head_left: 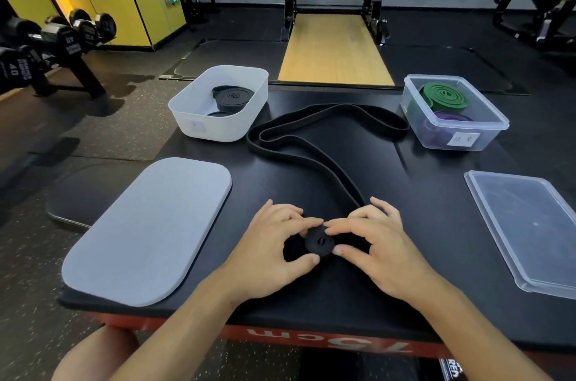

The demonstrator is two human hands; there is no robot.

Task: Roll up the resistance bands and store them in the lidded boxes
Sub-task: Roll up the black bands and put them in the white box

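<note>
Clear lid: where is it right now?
Head view, right side: the clear lid lies flat on the black table, nearer the camera than the clear box.

Dim, sharp centre, warped edges.

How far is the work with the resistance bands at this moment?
Done: rolled black bands lie in the white box; a green roll and a purple roll lie in the clear box. In hand: the left hand and right hand pinch the started coil of the long black band, most of it loose on the table. Left: finish rolling, store it, fit the gray lid and the clear lid.
</note>
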